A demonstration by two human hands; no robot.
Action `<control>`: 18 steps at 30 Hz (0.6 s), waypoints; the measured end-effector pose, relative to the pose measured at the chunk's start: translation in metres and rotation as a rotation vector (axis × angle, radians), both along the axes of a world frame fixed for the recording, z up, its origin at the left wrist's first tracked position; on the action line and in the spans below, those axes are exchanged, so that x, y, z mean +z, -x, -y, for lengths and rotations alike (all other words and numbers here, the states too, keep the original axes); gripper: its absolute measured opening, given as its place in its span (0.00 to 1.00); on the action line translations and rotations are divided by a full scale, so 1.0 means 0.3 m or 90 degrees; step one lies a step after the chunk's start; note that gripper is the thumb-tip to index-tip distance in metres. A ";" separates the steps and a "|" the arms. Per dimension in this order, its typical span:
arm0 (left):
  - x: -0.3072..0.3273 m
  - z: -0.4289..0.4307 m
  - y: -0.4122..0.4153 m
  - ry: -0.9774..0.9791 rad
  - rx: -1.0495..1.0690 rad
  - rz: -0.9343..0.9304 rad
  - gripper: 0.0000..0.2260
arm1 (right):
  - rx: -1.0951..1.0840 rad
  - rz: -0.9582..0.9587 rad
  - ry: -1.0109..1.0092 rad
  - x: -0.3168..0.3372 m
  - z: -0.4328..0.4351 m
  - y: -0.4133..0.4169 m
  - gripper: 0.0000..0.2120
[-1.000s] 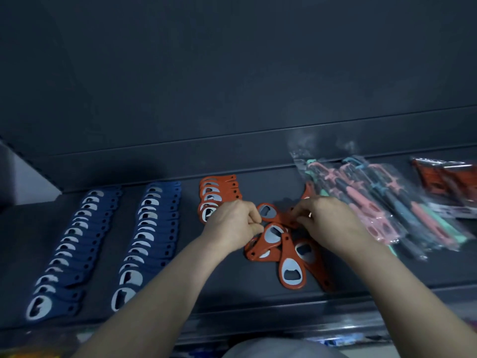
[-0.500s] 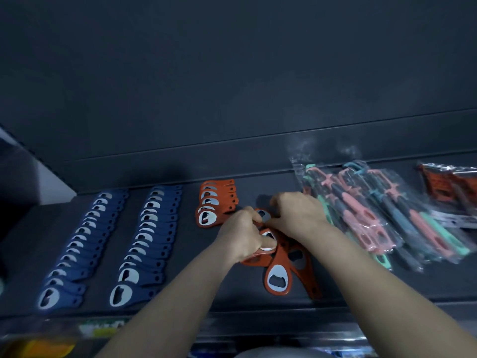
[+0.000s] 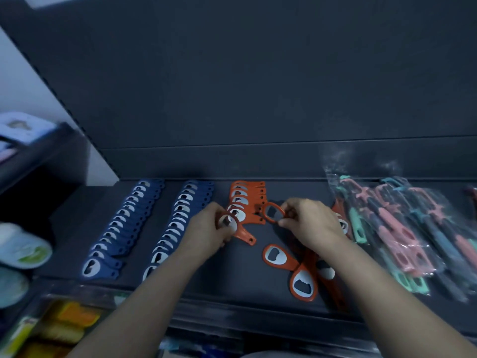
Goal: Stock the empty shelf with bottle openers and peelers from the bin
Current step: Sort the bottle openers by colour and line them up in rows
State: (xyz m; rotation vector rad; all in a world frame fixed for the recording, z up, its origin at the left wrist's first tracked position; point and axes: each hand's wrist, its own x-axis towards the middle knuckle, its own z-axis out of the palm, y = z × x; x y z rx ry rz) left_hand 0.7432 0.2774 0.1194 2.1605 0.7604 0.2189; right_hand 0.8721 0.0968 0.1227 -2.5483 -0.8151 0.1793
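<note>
On the dark shelf [image 3: 232, 275] lie two rows of blue bottle openers [image 3: 124, 226] and a short row of orange bottle openers [image 3: 247, 197]. My left hand [image 3: 209, 231] grips one orange opener [image 3: 238, 229] just in front of that orange row. An orange opener [image 3: 272, 212] is pinched by its handle in my right hand [image 3: 309, 223], its ring beside the row's right edge. Several loose orange openers [image 3: 302, 280] lie under and in front of my right arm. Bagged peelers [image 3: 402, 228] in pink, teal and dark colours lie at the right.
A dark back panel [image 3: 258, 86] rises behind the shelf. Left of it, a lower dark shelf [image 3: 38, 156] holds pale packs, and round white lidded goods [image 3: 20, 249] sit at the far left. Yellow packages [image 3: 59, 329] show below the shelf's front lip.
My hands have parted, each lifting one orange opener out of the loose pile toward the orange row. The camera has moved closer and turned a little left.
</note>
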 end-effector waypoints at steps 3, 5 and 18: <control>-0.026 -0.007 0.015 -0.132 -0.036 -0.023 0.11 | -0.004 0.005 -0.005 -0.008 -0.006 0.016 0.07; -0.030 -0.004 0.006 -0.166 -0.064 -0.030 0.15 | -0.015 0.011 -0.015 -0.004 -0.009 0.025 0.07; -0.066 -0.040 -0.071 -0.232 -0.054 -0.044 0.25 | -0.030 -0.039 -0.051 0.003 -0.052 0.085 0.10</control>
